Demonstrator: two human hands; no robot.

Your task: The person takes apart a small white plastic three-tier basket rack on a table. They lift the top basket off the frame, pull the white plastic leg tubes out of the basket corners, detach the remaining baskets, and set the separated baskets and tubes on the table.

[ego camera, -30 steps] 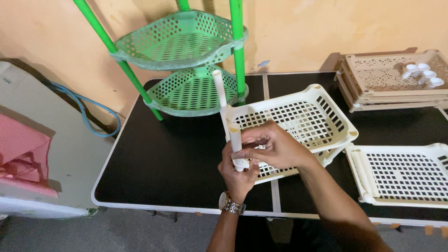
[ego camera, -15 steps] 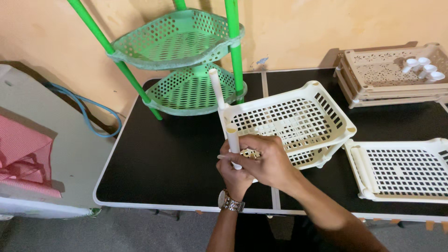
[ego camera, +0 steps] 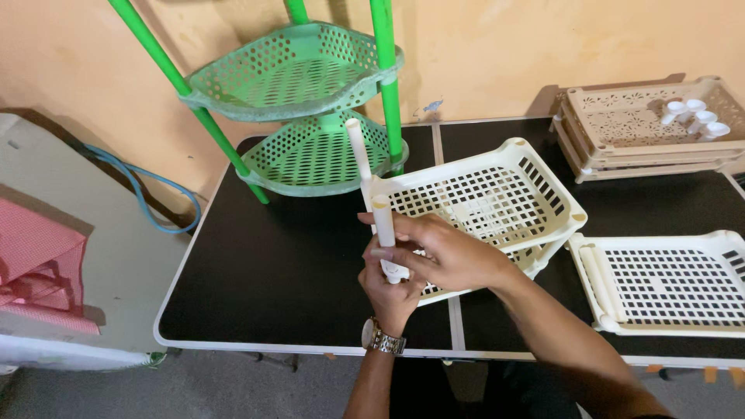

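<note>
Both hands clamp a short white tube, upright, top end pointing at the ceiling, above the black table's front edge: left hand underneath, right hand wrapping its middle beside the tilted white tray.

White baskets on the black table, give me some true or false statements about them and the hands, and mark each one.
1. Both hands grip a short white tube at the near corner of the white basket. True.
2. The green rack lies flat on the floor. False: it stands on the table against the wall.
3. The left hand wears a wristwatch. True.
4. The right hand rests on the beige trays. False: it is at the tube.
5. A second white basket lies flat on the table. True.
</note>
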